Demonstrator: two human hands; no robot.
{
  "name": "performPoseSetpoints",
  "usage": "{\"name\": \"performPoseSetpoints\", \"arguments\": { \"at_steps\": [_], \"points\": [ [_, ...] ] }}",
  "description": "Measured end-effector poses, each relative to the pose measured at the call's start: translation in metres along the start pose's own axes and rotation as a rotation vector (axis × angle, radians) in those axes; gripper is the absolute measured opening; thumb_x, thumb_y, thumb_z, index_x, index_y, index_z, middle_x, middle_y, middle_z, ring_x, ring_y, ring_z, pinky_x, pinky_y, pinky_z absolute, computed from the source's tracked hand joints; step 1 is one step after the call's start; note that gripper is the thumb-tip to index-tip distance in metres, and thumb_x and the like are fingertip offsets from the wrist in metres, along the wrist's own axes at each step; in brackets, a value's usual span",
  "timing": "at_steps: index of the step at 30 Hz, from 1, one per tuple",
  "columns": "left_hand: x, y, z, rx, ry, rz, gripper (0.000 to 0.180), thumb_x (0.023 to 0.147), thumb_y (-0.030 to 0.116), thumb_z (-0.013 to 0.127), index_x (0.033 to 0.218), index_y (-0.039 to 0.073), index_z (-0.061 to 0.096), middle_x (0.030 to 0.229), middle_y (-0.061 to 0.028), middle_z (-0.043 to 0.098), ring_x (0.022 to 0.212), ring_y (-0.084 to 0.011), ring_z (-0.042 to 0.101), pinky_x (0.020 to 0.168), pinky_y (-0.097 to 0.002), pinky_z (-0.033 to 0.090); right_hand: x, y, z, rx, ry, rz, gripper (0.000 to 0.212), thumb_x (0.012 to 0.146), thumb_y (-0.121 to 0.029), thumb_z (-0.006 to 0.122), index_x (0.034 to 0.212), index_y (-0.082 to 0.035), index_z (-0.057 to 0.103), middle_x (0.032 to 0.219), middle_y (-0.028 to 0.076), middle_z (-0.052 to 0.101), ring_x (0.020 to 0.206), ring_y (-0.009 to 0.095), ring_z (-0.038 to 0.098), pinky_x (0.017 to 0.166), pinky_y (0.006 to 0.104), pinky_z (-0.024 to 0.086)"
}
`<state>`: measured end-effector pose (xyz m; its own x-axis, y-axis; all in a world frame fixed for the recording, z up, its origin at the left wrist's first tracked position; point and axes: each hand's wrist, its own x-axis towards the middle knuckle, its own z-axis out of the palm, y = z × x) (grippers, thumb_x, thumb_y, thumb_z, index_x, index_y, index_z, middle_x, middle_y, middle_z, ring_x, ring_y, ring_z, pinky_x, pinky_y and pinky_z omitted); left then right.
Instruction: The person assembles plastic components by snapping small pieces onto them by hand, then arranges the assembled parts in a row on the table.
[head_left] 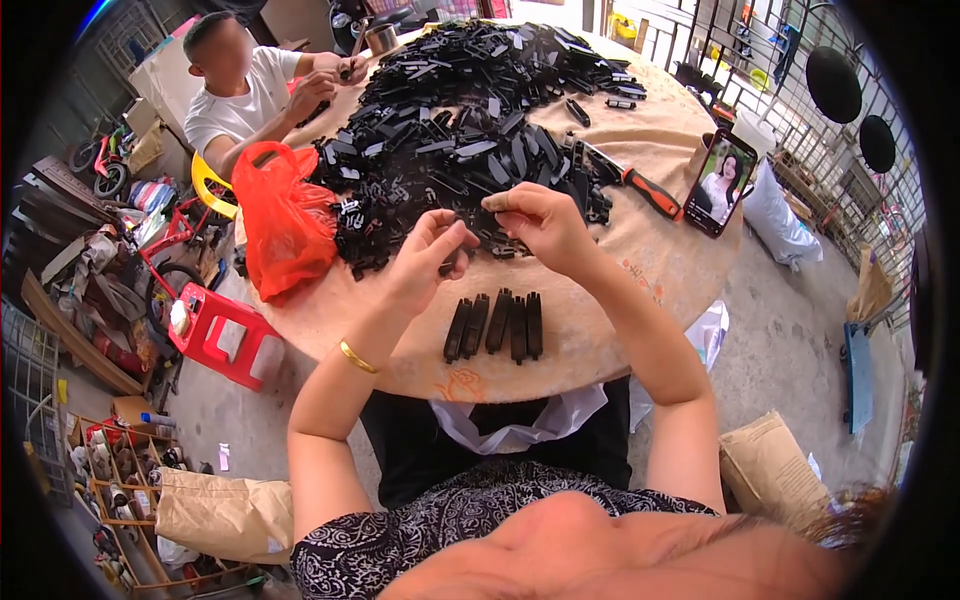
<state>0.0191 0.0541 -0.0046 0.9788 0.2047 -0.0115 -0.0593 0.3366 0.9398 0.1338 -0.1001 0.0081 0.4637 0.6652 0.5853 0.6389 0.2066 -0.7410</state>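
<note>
On a round, cloth-covered bench [590, 343], the left hand [432, 247] curled around a small black piece [448, 266]; the right hand [537, 222] was pinched at the fingertips, whether on anything could not be told. Just beyond rose a heap of black parts [450, 120]. Between hands and near edge lay a row of black strips [497, 322], long axes pointing roughly toward the far edge, the left hand nearer.

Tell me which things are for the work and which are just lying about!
Seem part of the job:
heap of black parts
black pieces set out in front
dark piece in the left hand

Seem just lying about:
phone
red stool
brown paper sack
</note>
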Motion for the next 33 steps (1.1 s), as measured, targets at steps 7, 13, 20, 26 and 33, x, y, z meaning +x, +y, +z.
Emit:
{"name": "performPoseSetpoints", "arguments": {
  "at_steps": [7, 13, 20, 26, 33],
  "points": [
    [-0.004, -0.003, 0.013, -0.173, -0.064, -0.083, 0.033, 0.091, 0.016, 0.036, 0.123, 0.006, 0.037, 0.087, -0.0086, 0.056, 0.073, -0.0187, 0.056, 0.068, -0.0341, 0.048, -0.004, 0.006, 0.015, 0.387, 0.175, 0.054, 0.016, 0.075, 0.004, 0.062, 0.089, -0.002, 0.064, 0.082, 0.005, 0.061, 0.069, 0.008, 0.056, 0.062, 0.0198, 0.046],
    [-0.007, -0.004, 0.017, -0.215, -0.143, -0.041, 0.029, 0.092, 0.017, 0.04, 0.119, 0.006, 0.04, 0.095, -0.0085, 0.056, 0.084, -0.0226, 0.059, 0.079, -0.0393, 0.049, -0.005, -0.006, 0.017, 0.036, 0.274, -0.16, 0.01, 0.07, 0.002, 0.065, 0.08, 0.0, 0.064, 0.076, 0.007, 0.06, 0.063, 0.014, 0.058, 0.054, 0.0232, 0.046],
    [-0.009, -0.003, 0.017, -0.172, -0.15, 0.028, 0.029, 0.089, 0.014, 0.048, 0.116, 0.003, 0.044, 0.097, -0.0082, 0.057, 0.084, -0.0213, 0.06, 0.075, -0.0351, 0.051, -0.007, -0.009, 0.018, -0.197, 0.249, -0.296, 0.011, 0.071, -0.002, 0.064, 0.081, -0.002, 0.062, 0.075, 0.009, 0.059, 0.062, 0.021, 0.058, 0.053, 0.0265, 0.047],
    [-0.012, -0.003, 0.015, -0.138, -0.074, 0.056, 0.03, 0.089, 0.013, 0.048, 0.117, 0.003, 0.048, 0.099, -0.0057, 0.058, 0.083, -0.0149, 0.059, 0.073, -0.0307, 0.051, -0.008, -0.016, 0.016, -0.29, 0.092, -0.287, 0.015, 0.077, -0.014, 0.06, 0.087, -0.003, 0.063, 0.09, 0.01, 0.057, 0.082, 0.026, 0.055, 0.07, 0.0352, 0.044],
    [-0.013, 0.007, 0.01, -0.094, -0.073, 0.077, 0.028, 0.088, 0.012, 0.05, 0.113, 0.0, 0.05, 0.094, -0.0061, 0.059, 0.081, -0.0135, 0.059, 0.071, -0.0277, 0.051, -0.008, -0.016, 0.017, -0.342, 0.039, -0.337, 0.023, 0.08, -0.021, 0.058, 0.095, -0.004, 0.063, 0.103, 0.013, 0.055, 0.093, 0.028, 0.052, 0.083, 0.0376, 0.039]
  ]
}}
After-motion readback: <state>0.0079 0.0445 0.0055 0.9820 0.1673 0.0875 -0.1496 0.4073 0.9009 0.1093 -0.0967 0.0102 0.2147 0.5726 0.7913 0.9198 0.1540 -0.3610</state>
